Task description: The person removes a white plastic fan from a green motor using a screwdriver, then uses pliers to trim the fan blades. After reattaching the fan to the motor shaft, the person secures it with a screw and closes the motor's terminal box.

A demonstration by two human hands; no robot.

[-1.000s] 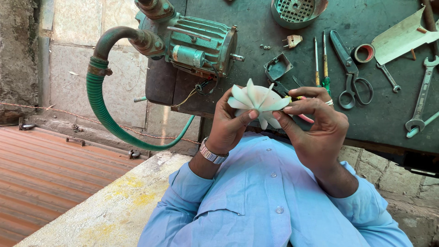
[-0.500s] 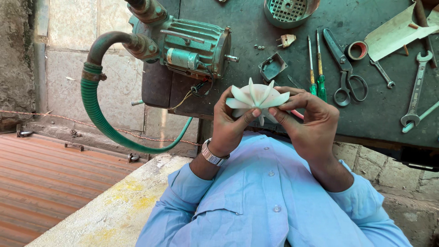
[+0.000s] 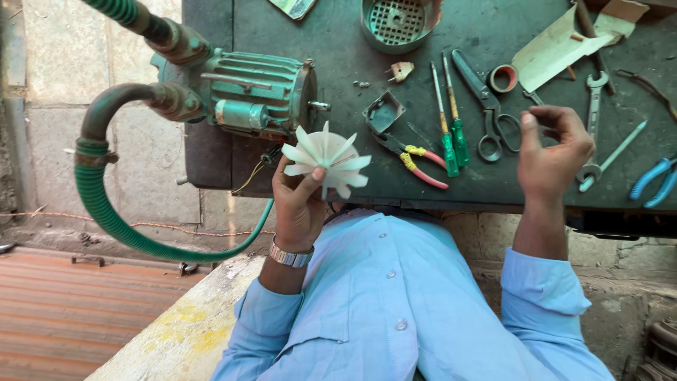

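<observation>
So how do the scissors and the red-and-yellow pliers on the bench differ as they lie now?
The scissors have bare dark metal loop handles; the pliers have red-and-yellow sleeved handles. The scissors lie right of the two green screwdrivers, blades pointing away from the person; the pliers lie left of them, jaws toward the motor. The scissors look longer than the pliers. Both rest flat on the dark workbench, touched by neither hand.

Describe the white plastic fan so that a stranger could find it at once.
Start at the green electric motor on the dark workbench. In front of its shaft, the left hand holds up the white fan impeller. It is the only white, star-shaped part with radiating blades; the pliers beside it are red-and-yellow handled.
</observation>
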